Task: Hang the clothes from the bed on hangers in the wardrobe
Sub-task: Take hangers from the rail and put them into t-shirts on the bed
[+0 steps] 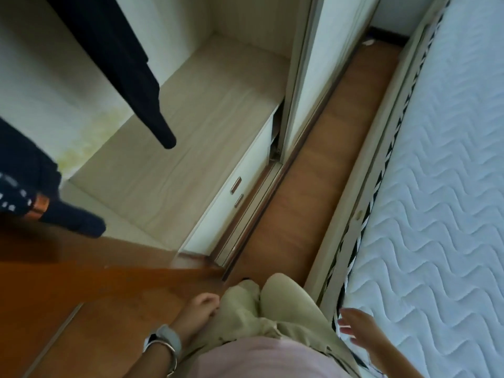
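Two dark navy garments hang in the open wardrobe (191, 110) at the left: a plain one (120, 66) higher up, and one with white markings (30, 181) at the left edge. The bed's white quilted mattress (441, 186) fills the right side; no clothes show on the part in view. My left hand (200, 309) hangs by my thigh, fingers loosely curled, holding nothing. My right hand (354, 327) is open with fingers spread beside the mattress edge. No hangers are visible.
A narrow strip of wooden floor (313, 170) runs between the wardrobe's sliding door (319, 77) and the bed frame (362, 203). Drawers with metal handles (236, 190) sit under the wardrobe's pale shelf. My legs in beige trousers (275, 306) stand in the strip.
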The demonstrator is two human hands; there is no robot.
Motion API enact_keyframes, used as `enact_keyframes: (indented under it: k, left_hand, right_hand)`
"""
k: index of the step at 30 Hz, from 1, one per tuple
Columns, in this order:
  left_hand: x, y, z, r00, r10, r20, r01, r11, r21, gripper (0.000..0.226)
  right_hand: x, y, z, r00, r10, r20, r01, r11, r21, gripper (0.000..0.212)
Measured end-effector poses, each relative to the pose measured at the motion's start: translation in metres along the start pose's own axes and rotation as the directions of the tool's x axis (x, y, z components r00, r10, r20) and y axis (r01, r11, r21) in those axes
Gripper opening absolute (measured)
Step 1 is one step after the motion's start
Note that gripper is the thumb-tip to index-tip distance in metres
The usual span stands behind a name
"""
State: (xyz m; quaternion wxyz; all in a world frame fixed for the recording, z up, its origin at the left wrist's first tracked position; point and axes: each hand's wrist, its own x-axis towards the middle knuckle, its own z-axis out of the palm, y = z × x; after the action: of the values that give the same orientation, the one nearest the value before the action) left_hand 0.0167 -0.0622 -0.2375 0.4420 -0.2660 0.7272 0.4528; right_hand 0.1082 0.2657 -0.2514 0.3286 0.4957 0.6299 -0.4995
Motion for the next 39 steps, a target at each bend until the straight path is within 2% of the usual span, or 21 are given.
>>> enact_keyframes:
  k: [2, 6, 9, 12, 13, 15, 17, 18, 19, 22, 24, 25, 27, 29, 32, 35, 37, 39]
  left_hand:
    - [0.012, 0.018, 0.002, 1.0, 0.008, 0.004, -0.008, 1.0, 0.011, 0.016]
    - [0.029, 0.038, 0.008, 0.999, -0.029, -0.036, 0.027, 0.998, -0.065, 0.024]
    - [0.041, 0.039, 0.008, 0.989, -0.108, -0.1, 0.087, 0.976, -0.202, 0.027]
    - [0.047, 0.044, 0.023, 0.952, -0.235, -0.194, 0.145, 0.908, -0.392, 0.013]
    - [0.047, 0.05, 0.033, 0.937, -0.283, -0.206, 0.164, 0.875, -0.456, 0.018]
    - [0.045, 0.072, 0.055, 0.914, -0.332, -0.233, 0.163, 0.827, -0.538, 0.015]
    - [0.04, 0.101, 0.079, 0.918, -0.328, -0.221, 0.135, 0.785, -0.604, 0.011]
    - [0.04, 0.117, 0.087, 0.924, -0.295, -0.244, 0.082, 0.775, -0.627, 0.013]
    - [0.037, 0.13, 0.094, 0.921, -0.281, -0.27, 0.038, 0.755, -0.655, 0.014]
    - [0.017, 0.173, 0.1, 0.917, -0.274, -0.289, -0.038, 0.661, -0.749, 0.012]
    - [-0.001, 0.197, 0.08, 0.895, -0.243, -0.375, -0.123, 0.673, -0.729, 0.012]
    - [-0.011, 0.209, 0.063, 0.868, -0.229, -0.441, -0.181, 0.681, -0.709, 0.013]
    - [-0.046, 0.239, 0.02, 0.785, -0.154, -0.6, -0.357, 0.679, -0.642, 0.01]
    - [-0.094, 0.276, -0.024, 0.648, -0.017, -0.761, -0.537, 0.698, -0.473, 0.009]
    - [-0.166, 0.328, -0.072, 0.348, 0.205, -0.915, -0.757, 0.638, -0.145, 0.016]
    - [-0.234, 0.377, -0.111, 0.054, 0.317, -0.947, -0.806, 0.574, 0.146, 0.019]
    - [-0.273, 0.402, -0.137, -0.135, 0.344, -0.929, -0.779, 0.543, 0.314, 0.018]
    - [-0.308, 0.423, -0.164, -0.31, 0.346, -0.886, -0.694, 0.554, 0.459, 0.017]
  right_hand:
    - [0.008, -0.023, -0.004, 0.999, 0.003, -0.044, -0.001, 0.998, 0.059, 0.014]
    - [0.031, -0.055, -0.028, 1.0, 0.013, -0.022, -0.013, 1.0, 0.011, 0.013]
    - [0.054, -0.096, -0.06, 0.989, 0.145, 0.031, -0.143, 0.988, -0.052, 0.009]
    - [0.097, -0.16, -0.103, 0.994, 0.101, -0.031, -0.106, 0.974, -0.201, 0.013]
    - [0.109, -0.185, -0.115, 0.995, 0.081, -0.054, -0.092, 0.964, -0.248, 0.018]
    - [0.122, -0.232, -0.131, 0.999, -0.033, -0.043, 0.013, 0.92, -0.392, 0.019]
    - [0.118, -0.283, -0.133, 0.986, -0.151, 0.073, 0.167, 0.855, -0.492, 0.016]
    - [0.127, -0.307, -0.133, 0.97, -0.208, 0.125, 0.242, 0.835, -0.494, 0.035]
    - [0.124, -0.334, -0.128, 0.957, -0.236, 0.169, 0.289, 0.82, -0.493, 0.027]
    - [0.122, -0.398, -0.103, 0.88, -0.343, 0.329, 0.471, 0.716, -0.514, 0.029]
    - [0.11, -0.444, -0.079, 0.818, -0.384, 0.428, 0.571, 0.64, -0.515, 0.027]
    - [0.098, -0.469, -0.064, 0.774, -0.416, 0.478, 0.629, 0.591, -0.504, 0.024]
    - [0.059, -0.522, -0.026, 0.617, -0.523, 0.588, 0.786, 0.448, -0.426, 0.024]
    - [-0.007, -0.568, 0.011, 0.393, -0.621, 0.678, 0.919, 0.299, -0.259, 0.022]
    - [-0.139, -0.62, 0.046, -0.041, -0.663, 0.747, 0.996, 0.034, 0.085, 0.018]
    - [-0.255, -0.656, 0.062, -0.327, -0.654, 0.682, 0.939, -0.147, 0.31, 0.018]
    - [-0.316, -0.672, 0.07, -0.462, -0.661, 0.592, 0.879, -0.25, 0.407, 0.018]
    - [-0.366, -0.682, 0.075, -0.551, -0.683, 0.479, 0.818, -0.328, 0.472, 0.016]
